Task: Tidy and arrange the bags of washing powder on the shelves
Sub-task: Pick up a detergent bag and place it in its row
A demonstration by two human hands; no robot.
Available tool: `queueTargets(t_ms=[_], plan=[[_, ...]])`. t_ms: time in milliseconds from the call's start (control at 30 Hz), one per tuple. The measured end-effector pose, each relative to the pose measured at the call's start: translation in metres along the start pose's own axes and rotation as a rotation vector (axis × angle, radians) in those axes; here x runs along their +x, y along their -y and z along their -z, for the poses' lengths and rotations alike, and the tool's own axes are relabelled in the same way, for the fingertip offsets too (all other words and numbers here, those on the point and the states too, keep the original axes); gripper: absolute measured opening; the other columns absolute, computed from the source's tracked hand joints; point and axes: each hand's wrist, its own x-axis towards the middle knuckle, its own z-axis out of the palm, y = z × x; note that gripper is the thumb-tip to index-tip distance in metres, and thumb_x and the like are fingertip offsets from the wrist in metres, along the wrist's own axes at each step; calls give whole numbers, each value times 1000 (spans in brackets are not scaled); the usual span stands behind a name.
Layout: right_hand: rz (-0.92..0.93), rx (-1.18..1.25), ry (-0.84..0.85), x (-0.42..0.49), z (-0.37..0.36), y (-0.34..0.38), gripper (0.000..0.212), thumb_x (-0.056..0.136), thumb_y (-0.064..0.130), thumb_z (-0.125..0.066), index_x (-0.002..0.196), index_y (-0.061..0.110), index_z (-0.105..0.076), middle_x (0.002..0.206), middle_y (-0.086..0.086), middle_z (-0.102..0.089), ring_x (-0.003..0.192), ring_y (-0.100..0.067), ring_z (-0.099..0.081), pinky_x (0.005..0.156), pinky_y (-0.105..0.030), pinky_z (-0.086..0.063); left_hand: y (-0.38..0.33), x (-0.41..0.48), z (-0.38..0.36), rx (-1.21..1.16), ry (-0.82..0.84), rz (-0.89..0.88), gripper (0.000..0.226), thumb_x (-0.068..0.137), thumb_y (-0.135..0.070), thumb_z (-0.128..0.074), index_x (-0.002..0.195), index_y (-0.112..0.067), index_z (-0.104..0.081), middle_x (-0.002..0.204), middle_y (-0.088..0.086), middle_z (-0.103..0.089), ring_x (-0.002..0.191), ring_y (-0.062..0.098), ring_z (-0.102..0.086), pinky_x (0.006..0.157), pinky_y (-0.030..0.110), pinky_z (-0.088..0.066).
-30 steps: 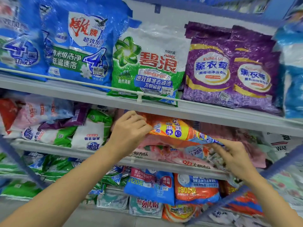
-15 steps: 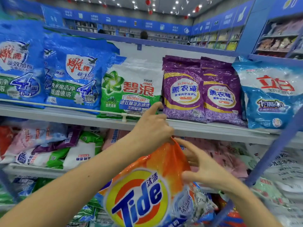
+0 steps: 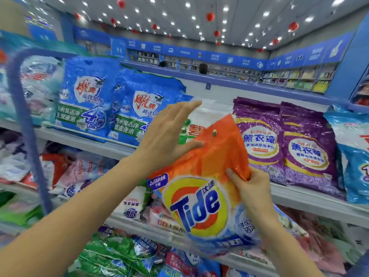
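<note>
An orange Tide bag [image 3: 201, 196] is held upright in front of the shelves, label facing me. My right hand [image 3: 249, 188] pinches its right edge near the top. My left hand [image 3: 165, 136] is spread with straight fingers, its thumb touching the bag's upper left edge. Behind the bag on the top shelf [image 3: 311, 198] stand two blue bags [image 3: 87, 98], a green and white bag [image 3: 191, 124] partly hidden by my hand, and two purple bags [image 3: 283, 140].
A light blue bag [image 3: 355, 154] stands at the top shelf's right end. The middle shelf [image 3: 143, 226] carries pink, white and green bags lying flat. More green and blue bags [image 3: 119, 254] fill the lowest shelf. A blue curved bar [image 3: 28, 124] crosses the left.
The Tide bag was pulled off the middle shelf and lifted upright to top-shelf height. My left hand let go of its top and spread open. The view tilted upward.
</note>
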Motion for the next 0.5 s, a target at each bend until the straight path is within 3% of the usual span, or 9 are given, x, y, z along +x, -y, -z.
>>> queueTargets(t_ms=[100,133,233,300,367,467,500], plan=[[93,18,-28,11,-9,20,18,79,14,-73,62,17,-67,58,3,-69,52,-10,-60,53,-23,-50,30,-28,10,-286,-77,365,72,70,-60,-59,132,-31,-38,122,-7,-52,106,3,-49,94,11,-34],[138,-12,-31,12,-16,30,19,78,18,-74,61,14,-66,55,1,-66,49,-9,-57,49,-20,-46,41,-41,13,-416,-136,492,63,70,-58,-58,126,-34,-39,118,-9,-53,103,2,-51,91,10,-36],[277,-67,-40,13,-41,65,30,77,25,-74,60,6,-60,53,-8,-62,47,-14,-51,44,-28,-41,74,-93,21,-737,-486,762,17,92,-25,-51,107,-29,-47,101,-1,-55,88,9,-57,81,34,-44],[369,-67,-34,14,-62,90,32,78,23,-74,59,3,-57,54,-14,-60,48,-15,-49,43,-34,-40,81,-130,32,-765,-664,857,11,90,-23,-47,101,-27,-48,96,0,-51,83,11,-55,74,35,-43],[422,-57,-22,15,-85,112,37,79,20,-74,59,-5,-54,55,-21,-56,49,-15,-45,43,-37,-37,78,-157,39,-836,-648,932,21,81,-33,-48,101,-27,-49,99,-1,-54,81,6,-58,71,22,-48],[421,53,11,16,-121,140,30,81,19,-72,60,2,-59,57,-11,-60,53,-15,-51,47,-36,-44,69,-168,42,-1046,-440,1140,23,89,-39,-52,105,-22,-54,106,5,-58,86,10,-59,66,12,-51],[399,105,27,16,-135,148,24,81,19,-71,62,6,-61,61,-11,-63,56,-16,-54,50,-37,-48,69,-170,44,-1097,-373,1222,42,88,-51,-49,108,-15,-55,100,2,-57,84,12,-56,65,14,-50]])
